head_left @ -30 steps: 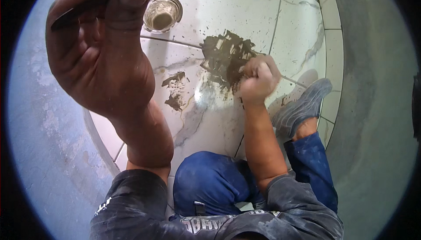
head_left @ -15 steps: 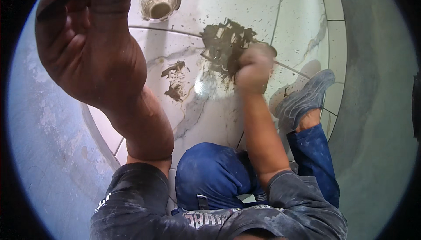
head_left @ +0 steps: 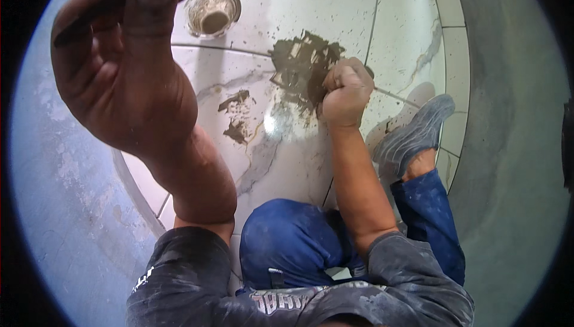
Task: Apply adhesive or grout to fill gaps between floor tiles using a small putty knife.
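Note:
My right hand [head_left: 348,91] is closed in a fist low over the tiled floor [head_left: 287,171], at the right edge of a wet grey-brown mortar patch [head_left: 299,61]. A dark rounded end [head_left: 369,72] pokes out beside the fist, seemingly of a handle; the rest of what it grips is hidden. Raised close to the camera at the upper left is my left hand [head_left: 128,82], with its thumb pointing up and its fingers curled. Whatever lies in it is dark and cut off by the top edge, so I cannot make it out.
Beyond the left hand, a round mortar-smeared container [head_left: 212,10] stands on the floor. Smaller mortar smears [head_left: 237,115] lie left of the main patch. My shod foot [head_left: 418,130] rests at right. Grey walls [head_left: 508,147] curve around both sides.
The right hand was blurred by motion and is now sharp, in nearly the same place over the mortar's right edge. My left hand has dropped slightly in the picture. The floor view has shifted a little left.

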